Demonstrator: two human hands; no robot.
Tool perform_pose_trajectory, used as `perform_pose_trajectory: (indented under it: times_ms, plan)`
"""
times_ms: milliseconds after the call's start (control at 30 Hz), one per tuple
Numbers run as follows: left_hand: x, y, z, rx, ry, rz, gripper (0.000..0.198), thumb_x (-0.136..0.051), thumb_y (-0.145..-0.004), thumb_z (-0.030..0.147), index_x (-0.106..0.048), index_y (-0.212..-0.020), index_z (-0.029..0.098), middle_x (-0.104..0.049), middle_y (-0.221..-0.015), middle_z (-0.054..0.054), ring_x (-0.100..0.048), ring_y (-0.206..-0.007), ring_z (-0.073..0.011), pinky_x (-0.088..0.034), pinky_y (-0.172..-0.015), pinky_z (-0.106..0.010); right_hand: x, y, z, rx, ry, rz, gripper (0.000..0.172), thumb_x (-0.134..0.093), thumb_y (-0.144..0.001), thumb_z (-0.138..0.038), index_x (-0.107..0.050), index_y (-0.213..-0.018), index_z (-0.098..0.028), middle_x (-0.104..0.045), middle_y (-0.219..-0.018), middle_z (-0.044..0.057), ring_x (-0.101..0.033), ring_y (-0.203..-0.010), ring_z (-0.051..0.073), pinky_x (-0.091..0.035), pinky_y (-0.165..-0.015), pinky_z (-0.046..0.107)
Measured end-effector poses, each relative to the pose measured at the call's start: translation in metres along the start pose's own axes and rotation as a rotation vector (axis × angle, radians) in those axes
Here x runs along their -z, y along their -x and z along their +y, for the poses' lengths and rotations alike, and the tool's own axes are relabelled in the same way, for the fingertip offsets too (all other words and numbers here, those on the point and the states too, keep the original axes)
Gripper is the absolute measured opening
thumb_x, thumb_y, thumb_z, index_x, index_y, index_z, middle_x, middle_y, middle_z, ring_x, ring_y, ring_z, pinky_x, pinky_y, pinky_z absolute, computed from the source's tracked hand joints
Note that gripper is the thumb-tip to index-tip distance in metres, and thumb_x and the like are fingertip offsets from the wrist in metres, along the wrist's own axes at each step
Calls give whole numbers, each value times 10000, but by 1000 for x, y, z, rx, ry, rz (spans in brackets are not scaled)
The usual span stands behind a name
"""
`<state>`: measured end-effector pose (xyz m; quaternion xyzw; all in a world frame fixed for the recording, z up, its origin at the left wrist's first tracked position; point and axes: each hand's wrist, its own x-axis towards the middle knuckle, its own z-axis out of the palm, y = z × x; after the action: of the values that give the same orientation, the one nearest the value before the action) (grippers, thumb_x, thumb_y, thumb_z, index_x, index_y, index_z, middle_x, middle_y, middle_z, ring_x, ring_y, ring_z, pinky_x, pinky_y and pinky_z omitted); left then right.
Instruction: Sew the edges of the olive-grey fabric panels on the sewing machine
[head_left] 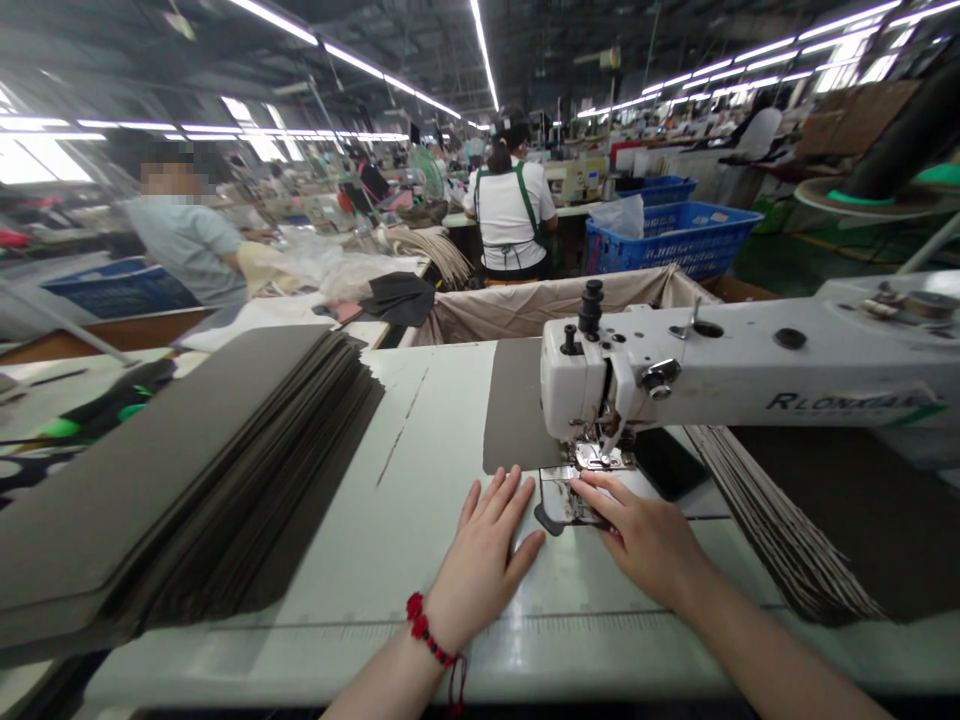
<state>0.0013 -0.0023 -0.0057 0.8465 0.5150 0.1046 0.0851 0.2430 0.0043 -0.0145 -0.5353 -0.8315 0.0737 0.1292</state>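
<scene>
A white sewing machine reaches in from the right, its presser foot over a metal plate. A dark grey fabric piece lies flat behind and left of the foot. My left hand rests on the pale green table with fingers spread, its fingertips at the piece's near edge. At the metal plate, just in front of the foot, is my right hand, fingers stretched forward and thumb beneath; nothing is visibly held in it. A red and black bracelet circles my left wrist.
A tall stack of grey panels leans across the left side. Right of the machine foot lie a black phone and another dark stack. Beyond the table are a cloth-lined bin, blue crates and people seated at work.
</scene>
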Motion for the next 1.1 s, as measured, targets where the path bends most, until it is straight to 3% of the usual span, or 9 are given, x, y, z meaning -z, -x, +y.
perform_pose_trajectory:
  times_ms: [667,1100]
  plan:
    - [2,0,2,-21,16,25,562,-408,-981,419,-207,-1492,297,-245,-1547,-42,-197,-1428,-250,-188,-1164,-511,3,1,-1,-10,-14,10,676,-486,-790,-82,-407,-1408,-343,-453,-1447,-10,-611,-1085,214,-523,-859,364]
    - [1,0,2,-14,34,50,607,-409,-982,370,-127,-1505,242,-151,-1572,-62,-100,-1447,-238,-169,-1172,-493,4,1,-3,-21,-42,22,654,-484,-790,-70,-436,-1388,-329,-463,-1440,-15,-597,-1108,204,-497,-885,345]
